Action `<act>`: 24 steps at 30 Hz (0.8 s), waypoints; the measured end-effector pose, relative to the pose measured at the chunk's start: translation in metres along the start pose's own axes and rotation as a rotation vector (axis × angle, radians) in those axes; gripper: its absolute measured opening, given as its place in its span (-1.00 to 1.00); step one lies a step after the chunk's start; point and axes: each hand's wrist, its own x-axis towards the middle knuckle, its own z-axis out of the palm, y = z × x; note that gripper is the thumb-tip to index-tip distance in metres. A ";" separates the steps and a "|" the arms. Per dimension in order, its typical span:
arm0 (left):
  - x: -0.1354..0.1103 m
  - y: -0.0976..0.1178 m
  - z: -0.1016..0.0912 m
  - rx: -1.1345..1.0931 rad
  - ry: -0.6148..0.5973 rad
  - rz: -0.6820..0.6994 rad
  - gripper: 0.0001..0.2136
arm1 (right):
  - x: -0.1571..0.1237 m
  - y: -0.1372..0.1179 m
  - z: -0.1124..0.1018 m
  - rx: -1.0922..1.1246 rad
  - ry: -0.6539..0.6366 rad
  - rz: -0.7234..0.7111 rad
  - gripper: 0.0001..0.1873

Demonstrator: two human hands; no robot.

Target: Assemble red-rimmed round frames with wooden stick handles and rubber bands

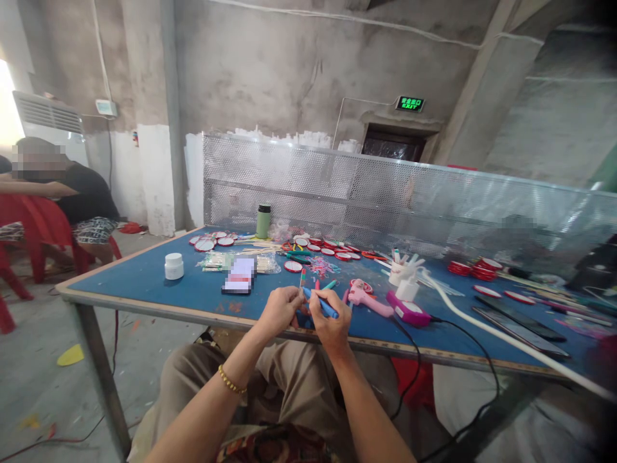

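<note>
Both my hands meet at the near edge of the blue table [144, 283]. My right hand [328, 318] is closed around a blue pen-like tool [322, 305] that points left and up. My left hand [281, 308] is pinched shut against the tool's tip; what it pinches is too small to make out. A gold bracelet [230, 381] circles my left wrist. Just beyond my hands lie a few coloured sticks [318, 283] and a pink glue gun [369, 299].
Red-rimmed round discs [207, 244] lie scattered across the table, with a white jar [174, 265], a green bottle [263, 222], a phone [240, 275], a white cup of sticks [399, 269] and a perforated metal screen [385, 193] behind. A person [77, 193] sits on red chairs at far left.
</note>
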 end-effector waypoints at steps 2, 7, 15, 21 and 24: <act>0.000 0.000 0.000 -0.001 -0.001 -0.001 -0.72 | 0.000 0.000 0.000 -0.002 0.000 0.001 -0.86; 0.001 -0.001 0.000 0.000 0.004 -0.001 -0.71 | -0.001 0.002 0.001 -0.005 0.002 0.004 -0.85; 0.000 0.002 0.000 0.002 0.000 -0.007 -0.72 | -0.001 0.003 0.001 -0.007 0.010 0.011 -0.85; 0.000 0.001 0.000 0.003 -0.004 -0.013 -0.70 | -0.001 0.003 0.001 -0.005 0.007 0.012 -0.85; 0.000 0.000 0.000 -0.001 -0.002 -0.010 -0.70 | 0.000 0.002 0.001 -0.003 0.006 0.010 -0.85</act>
